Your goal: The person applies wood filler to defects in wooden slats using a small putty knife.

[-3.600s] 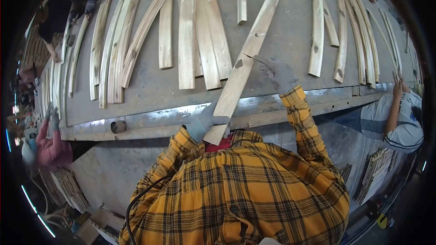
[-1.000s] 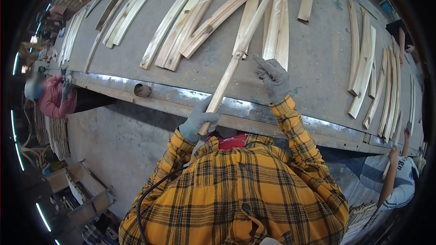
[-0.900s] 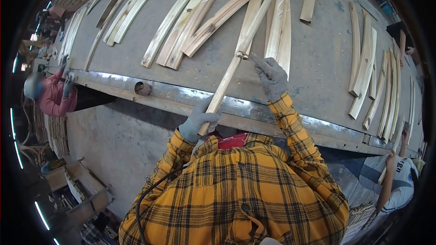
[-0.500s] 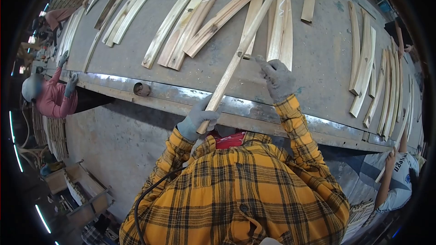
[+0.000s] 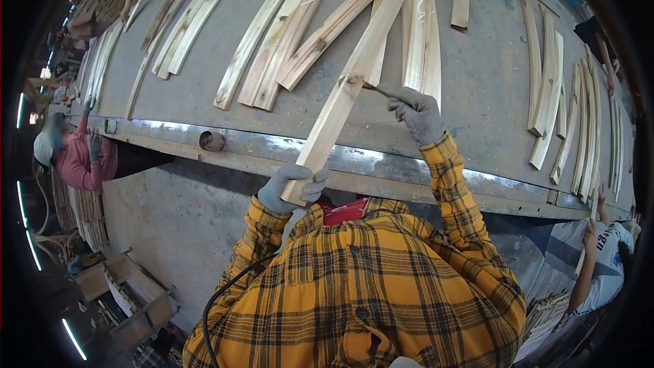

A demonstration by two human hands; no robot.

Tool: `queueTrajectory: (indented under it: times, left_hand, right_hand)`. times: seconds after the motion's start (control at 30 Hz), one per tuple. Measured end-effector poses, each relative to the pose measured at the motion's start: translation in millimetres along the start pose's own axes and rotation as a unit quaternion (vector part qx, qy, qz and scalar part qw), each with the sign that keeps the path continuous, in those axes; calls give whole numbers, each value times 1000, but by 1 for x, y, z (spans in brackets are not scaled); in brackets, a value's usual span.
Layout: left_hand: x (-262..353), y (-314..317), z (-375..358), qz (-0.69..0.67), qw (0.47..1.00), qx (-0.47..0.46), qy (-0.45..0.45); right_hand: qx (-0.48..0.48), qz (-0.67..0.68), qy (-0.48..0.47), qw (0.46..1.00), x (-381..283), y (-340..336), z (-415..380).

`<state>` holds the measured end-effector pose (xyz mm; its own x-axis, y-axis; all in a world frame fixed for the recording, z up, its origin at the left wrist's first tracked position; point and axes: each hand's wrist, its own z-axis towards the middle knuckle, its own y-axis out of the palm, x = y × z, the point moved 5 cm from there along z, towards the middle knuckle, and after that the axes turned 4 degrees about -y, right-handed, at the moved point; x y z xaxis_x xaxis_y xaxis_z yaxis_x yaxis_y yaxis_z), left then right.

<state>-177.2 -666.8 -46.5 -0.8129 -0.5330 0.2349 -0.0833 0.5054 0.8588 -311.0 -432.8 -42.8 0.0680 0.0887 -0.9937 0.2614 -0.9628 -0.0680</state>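
Note:
My left hand (image 5: 294,186) grips the near end of a pale wooden slat (image 5: 330,126), its gloved fingers wrapped around the edges. The slat slants up and away over the table, its broad face turned toward me. A dark knot (image 5: 353,80) marks its middle. In my gloved right hand (image 5: 418,114) is a thin dark tool with a narrow blade (image 5: 379,89), closed in the fingers. Its tip meets the slat at the knot; the handle is mostly hidden by the glove. Beyond lie loose slats (image 5: 317,48), one with white chalk marks (image 5: 423,10).
The grey metal table (image 5: 477,109) has a shiny front edge (image 5: 259,140) with a short round pipe (image 5: 212,141) on it. More slats (image 5: 545,88) lie to the right. A person in pink (image 5: 80,160) stands left, another in a grey shirt (image 5: 593,259) right.
The slat has rolled in my left hand, from its narrow edge to its broad face. My right hand has moved slightly down and right, and the tool's blade now shows against the knot.

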Motion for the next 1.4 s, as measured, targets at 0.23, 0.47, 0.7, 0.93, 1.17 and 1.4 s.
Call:
queueTrajectory:
  times: [0.23, 0.47, 0.7, 0.93, 1.17, 1.4]
  left_hand:
    - [0, 10, -2, -182, 977, -113, -20]
    - [6, 11, -3, -191, 972, -132, -23]
    - [8, 9, -5, -212, 967, -135, -39]
    - [11, 13, -9, -241, 957, -156, -39]
    - [14, 12, -10, -249, 954, -164, -45]
    - [16, 10, -12, -234, 959, -153, -50]
  right_hand:
    - [71, -242, -173, 952, -17, 38, 7]
    - [76, -412, -196, 887, -9, 55, 8]
    - [111, -419, -202, 878, -8, 59, 11]
    - [111, -307, -176, 929, -10, 54, 5]
    - [108, -509, -198, 831, -18, 59, -7]
    - [108, -508, -185, 834, -27, 69, 9]
